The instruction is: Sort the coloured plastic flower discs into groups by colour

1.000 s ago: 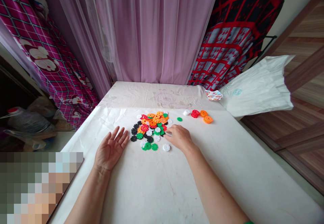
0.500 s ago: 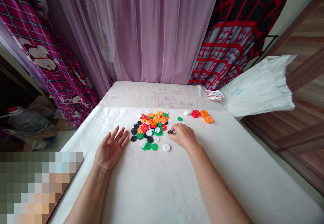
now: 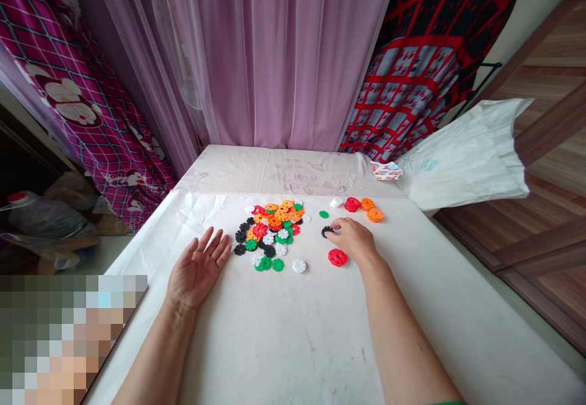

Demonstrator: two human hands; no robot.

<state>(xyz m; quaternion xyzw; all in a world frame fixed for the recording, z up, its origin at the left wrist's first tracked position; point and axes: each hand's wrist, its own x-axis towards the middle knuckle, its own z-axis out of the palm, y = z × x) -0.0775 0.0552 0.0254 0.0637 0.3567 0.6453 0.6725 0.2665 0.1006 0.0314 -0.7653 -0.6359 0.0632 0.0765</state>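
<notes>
My right hand pinches a black notched disc between thumb and fingers, low over the table. Just below its wrist side lies a red disc stack, and a green disc is beyond the fingers. My left hand rests palm up, fingers spread and holding nothing, left of a mixed pile of discs in orange, red, green, black and white. A white disc lies apart at the pile's near right.
Farther right are a white disc, a red stack and two orange ones. A white bag and a small patterned packet sit at the table's right edge. Curtains hang behind.
My right hand has moved right with the black disc, away from the pile. The red stack near its wrist, hidden before, now shows. My left hand has barely moved.
</notes>
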